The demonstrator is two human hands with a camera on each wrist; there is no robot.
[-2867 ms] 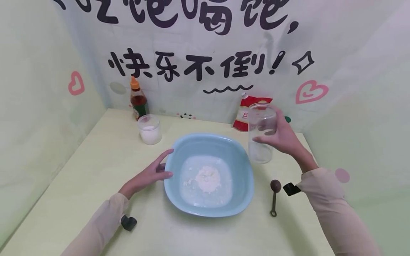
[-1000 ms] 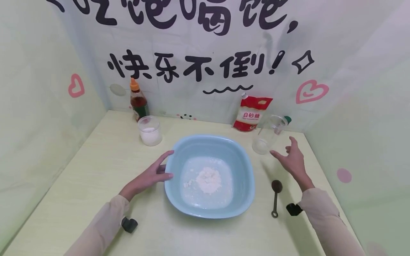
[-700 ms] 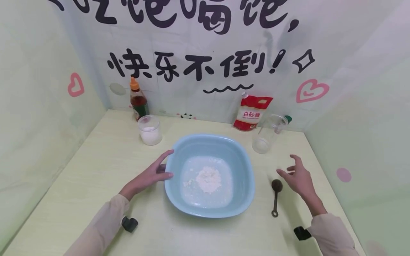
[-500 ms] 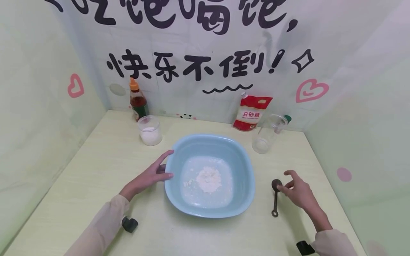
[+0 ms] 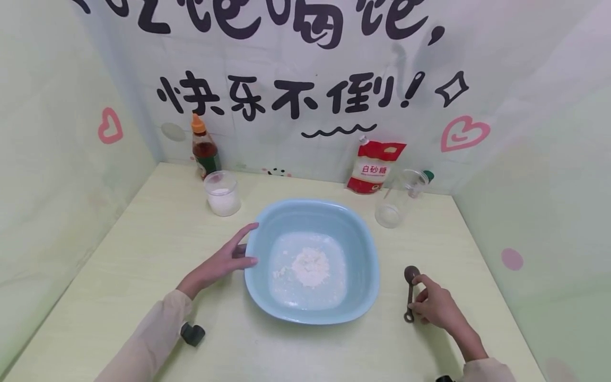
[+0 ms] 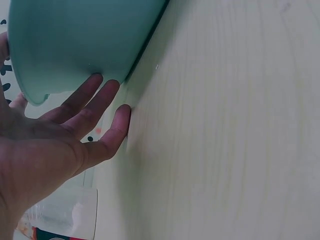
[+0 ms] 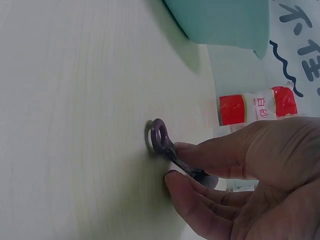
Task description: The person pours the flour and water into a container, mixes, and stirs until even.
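Observation:
A light blue basin (image 5: 367, 260) holds a small heap of white powder (image 5: 311, 267). My left hand (image 5: 221, 265) holds its left side; the index finger and thumb lie on the rim. In the left wrist view, other fingers (image 6: 85, 112) touch the outer wall from below. To the basin's right lies a dark brown measuring spoon (image 5: 409, 294) with a round bowl and ringed handle end. My right hand (image 5: 439, 307) pinches its handle between thumb and forefinger. The right wrist view shows the spoon's ring (image 7: 159, 135) jutting past the fingertips, the bowl partly hidden behind the hand.
Behind the basin on the left stand a clear cup of white grains (image 5: 223, 196) and an orange-capped sauce bottle (image 5: 205, 151). At the back right are a red and white pouch (image 5: 374, 168), a tall clear container (image 5: 398, 199) and a green-capped thing (image 5: 428, 175).
My right hand has set the tall clear container down at the back right, let go, and come forward to the measuring spoon, now pinching its handle. The left hand stays on the basin.

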